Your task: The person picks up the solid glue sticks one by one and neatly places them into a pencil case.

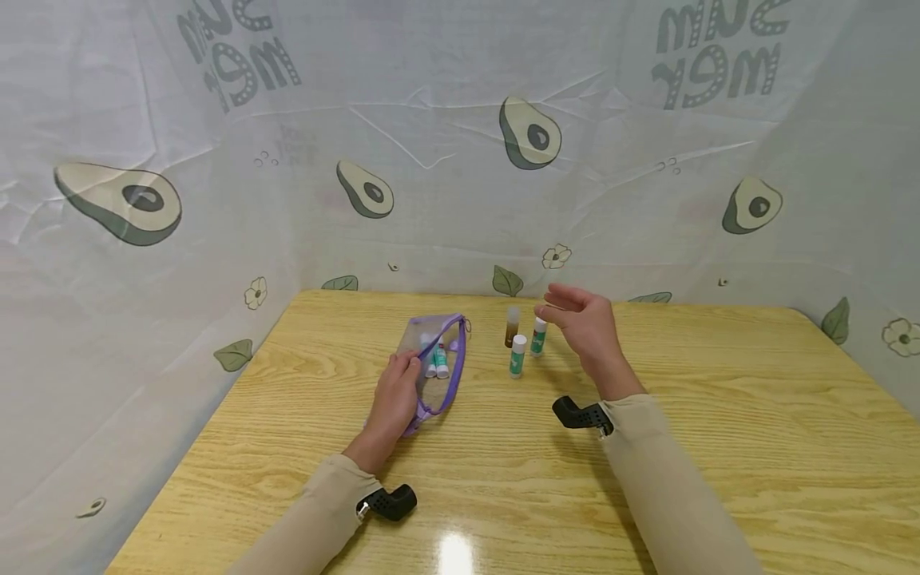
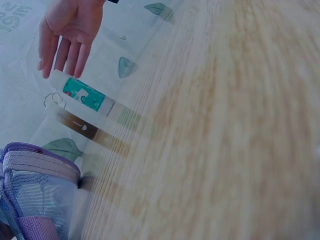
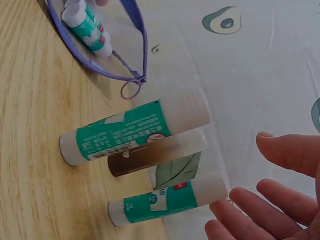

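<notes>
1. Two hands reach over one wooden table (image 1: pixel 719 415), which fills the lower half of the head view.
2. One left hand (image 1: pixel 395 391), left of centre, pinches the side of one see-through pouch (image 1: pixel 461 355) with purple trim. One small ring (image 3: pixel 131 90) hangs at the pouch's corner, upper left of the right wrist view.
3. One right hand (image 1: pixel 585 323), right of centre, has its fingers loosely extended and its thumb spread apart. Its fingertips are right by the cap of one standing glue stick (image 1: pixel 538 339); whether they touch it, I cannot tell.
4. Two glue sticks stand upright in mid-frame, both green and white; the second glue stick (image 1: pixel 517 359) is lower and further left.
5. One brown tube (image 1: pixel 512 329) with a clear cap stands just beside them.
6. Two bundled sticks (image 1: pixel 442 363), also green and white, show side by side inside the pouch.
7. Two black cameras (image 1: pixel 575 414) sit at the beige cuffs, low in the frame.
8. Four large avocados (image 1: pixel 530 133) and three flowers (image 1: pixel 557 256) decorate the pale cloth (image 1: pixel 431 80) behind.
</notes>
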Action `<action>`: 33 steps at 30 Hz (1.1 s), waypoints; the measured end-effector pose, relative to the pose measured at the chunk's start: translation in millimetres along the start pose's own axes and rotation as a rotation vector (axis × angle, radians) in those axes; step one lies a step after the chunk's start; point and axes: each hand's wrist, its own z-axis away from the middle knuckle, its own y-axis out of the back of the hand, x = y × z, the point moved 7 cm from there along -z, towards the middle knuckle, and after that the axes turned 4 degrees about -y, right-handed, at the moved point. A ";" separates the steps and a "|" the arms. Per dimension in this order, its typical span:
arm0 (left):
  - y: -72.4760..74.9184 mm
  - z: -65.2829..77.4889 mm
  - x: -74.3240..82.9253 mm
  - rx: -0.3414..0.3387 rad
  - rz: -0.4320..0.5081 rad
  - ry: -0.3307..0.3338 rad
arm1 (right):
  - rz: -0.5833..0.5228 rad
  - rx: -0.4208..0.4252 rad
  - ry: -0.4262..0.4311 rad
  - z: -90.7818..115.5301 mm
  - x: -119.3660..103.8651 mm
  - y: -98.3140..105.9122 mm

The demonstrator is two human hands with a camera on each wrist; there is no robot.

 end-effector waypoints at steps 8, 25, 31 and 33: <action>-1.3 -2.1 -2.6 -0.018 -0.013 0.023 | 0.018 -0.019 -0.055 -4.6 16.3 -4.4; -1.6 -3.0 -5.4 -0.028 -0.020 0.045 | 0.117 0.026 -0.129 -11.1 35.9 -8.9; -3.4 -3.3 -5.0 -0.038 -0.024 0.053 | 0.124 0.056 -0.159 -11.7 39.1 -7.6; -3.8 -3.8 -4.9 -0.040 -0.024 0.052 | 0.127 0.059 -0.159 -12.1 39.5 -7.4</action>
